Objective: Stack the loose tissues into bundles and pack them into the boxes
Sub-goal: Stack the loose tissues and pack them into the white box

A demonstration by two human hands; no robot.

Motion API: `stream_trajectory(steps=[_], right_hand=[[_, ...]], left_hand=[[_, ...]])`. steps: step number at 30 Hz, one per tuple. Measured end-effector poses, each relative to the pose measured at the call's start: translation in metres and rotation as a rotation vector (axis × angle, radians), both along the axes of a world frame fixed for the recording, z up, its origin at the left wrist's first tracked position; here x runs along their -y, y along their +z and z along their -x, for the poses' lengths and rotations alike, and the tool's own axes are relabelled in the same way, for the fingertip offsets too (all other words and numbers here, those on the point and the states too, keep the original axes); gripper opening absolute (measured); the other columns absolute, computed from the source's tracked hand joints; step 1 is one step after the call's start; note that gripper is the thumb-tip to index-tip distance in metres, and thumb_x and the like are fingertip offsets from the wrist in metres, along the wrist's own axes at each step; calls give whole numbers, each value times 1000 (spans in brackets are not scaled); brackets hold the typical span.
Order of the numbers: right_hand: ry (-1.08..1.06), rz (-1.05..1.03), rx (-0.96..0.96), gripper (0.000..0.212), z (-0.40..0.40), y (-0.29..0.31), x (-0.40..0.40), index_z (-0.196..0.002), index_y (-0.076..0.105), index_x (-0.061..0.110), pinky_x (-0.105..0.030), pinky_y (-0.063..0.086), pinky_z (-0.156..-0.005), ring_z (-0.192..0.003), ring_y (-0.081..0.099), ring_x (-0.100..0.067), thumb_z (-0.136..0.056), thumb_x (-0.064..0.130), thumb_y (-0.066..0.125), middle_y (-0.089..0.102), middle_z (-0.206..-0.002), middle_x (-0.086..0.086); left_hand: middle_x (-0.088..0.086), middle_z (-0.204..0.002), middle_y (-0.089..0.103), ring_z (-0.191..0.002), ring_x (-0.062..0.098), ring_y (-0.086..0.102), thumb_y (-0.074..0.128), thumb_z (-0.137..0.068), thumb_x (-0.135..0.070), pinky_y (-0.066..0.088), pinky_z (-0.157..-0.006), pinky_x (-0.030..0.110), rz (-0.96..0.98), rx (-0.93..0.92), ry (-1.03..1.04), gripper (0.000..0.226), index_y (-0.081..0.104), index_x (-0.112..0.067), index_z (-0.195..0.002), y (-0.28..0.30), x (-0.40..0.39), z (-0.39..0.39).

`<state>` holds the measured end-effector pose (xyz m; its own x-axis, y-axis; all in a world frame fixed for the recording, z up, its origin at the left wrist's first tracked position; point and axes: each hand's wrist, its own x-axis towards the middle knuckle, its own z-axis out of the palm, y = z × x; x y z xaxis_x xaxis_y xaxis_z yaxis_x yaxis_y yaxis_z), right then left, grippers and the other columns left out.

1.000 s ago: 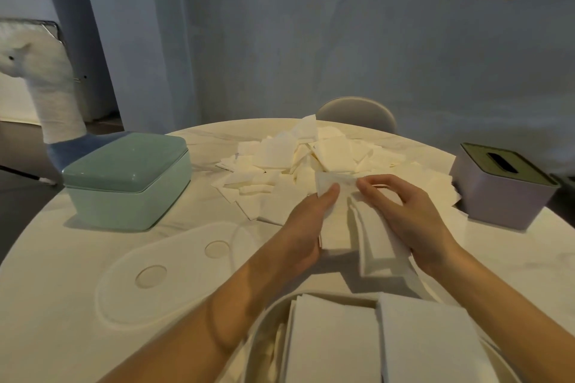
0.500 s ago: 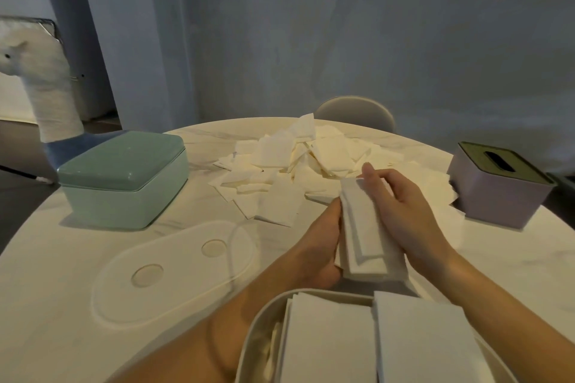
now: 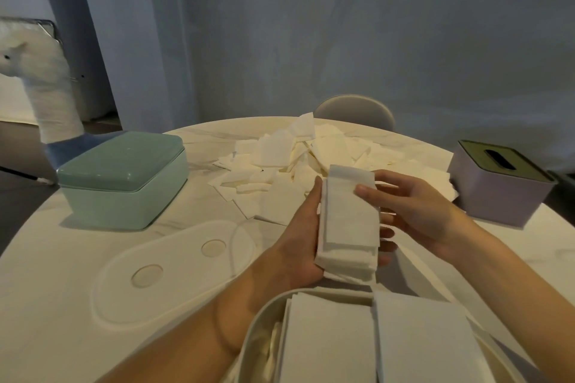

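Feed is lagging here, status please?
Left hand and right hand both gripping white folded tissue bundle above open white box. Nothing in the way.

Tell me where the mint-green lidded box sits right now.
In the head view, the mint-green lidded box sits on the left side of the round white table, just left of the loose tissue pile and behind the flat white oval lid.

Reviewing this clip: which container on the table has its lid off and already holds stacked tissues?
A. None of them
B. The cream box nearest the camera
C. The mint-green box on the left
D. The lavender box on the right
B: the cream box at the near edge is open with tissue bundles inside, while the mint-green box and the lavender box have their lids on.
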<state>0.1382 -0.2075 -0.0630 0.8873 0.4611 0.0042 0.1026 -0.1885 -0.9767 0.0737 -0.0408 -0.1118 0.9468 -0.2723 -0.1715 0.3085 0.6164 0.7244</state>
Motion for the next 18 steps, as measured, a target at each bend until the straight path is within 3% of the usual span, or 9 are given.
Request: stream_trajectory(steps=[2,6,9,14,16,18], right_hand=[[-7,5,1,55,2,-4,-3,-112,71,25,-30,55,-70,-100,72,-24,-64,47,81,75,-108,-2],[-179,220,309,24,-1,-11,-5,-101,68,36,-23,50,-76,-97,65,-10,-80,48,75,70,-104,15],[-230,224,479,16,-1,-13,-4,-100,70,37,-16,44,-71,-95,63,-6,-88,47,68,69,-101,21],[-307,202,699,21,-2,-13,-2,-109,72,33,-11,48,-75,-94,64,-4,-89,37,66,70,-109,12],[-341,82,645,20,0,-6,0,-110,74,29,-15,55,-78,-93,67,-6,-92,33,66,73,-108,12],[-329,-127,433,21,2,4,1,-111,75,24,-24,60,-80,-94,70,-9,-93,30,66,75,-107,8]], left_hand=[[12,-111,73,-98,28,73,26,-97,-73,61,-85,44,-34,19,11,70,59,-19,-127,1,0,2],[9,-81,77,-68,21,76,23,-98,-73,63,-63,37,-63,19,19,66,61,-20,-108,5,0,4],[8,-92,77,-79,22,76,24,-97,-74,63,-72,39,-134,39,11,64,60,-24,-119,3,1,2],[15,-128,63,-105,28,66,29,-97,-72,61,-84,43,-133,43,6,66,54,-23,-134,0,-1,2],[13,-125,68,-107,28,68,30,-96,-73,59,-89,46,-119,10,6,69,56,-23,-135,-1,-3,3],[11,-117,69,-99,24,71,25,-96,-71,60,-87,44,-85,-12,-14,66,57,-23,-129,-5,-7,-1]])
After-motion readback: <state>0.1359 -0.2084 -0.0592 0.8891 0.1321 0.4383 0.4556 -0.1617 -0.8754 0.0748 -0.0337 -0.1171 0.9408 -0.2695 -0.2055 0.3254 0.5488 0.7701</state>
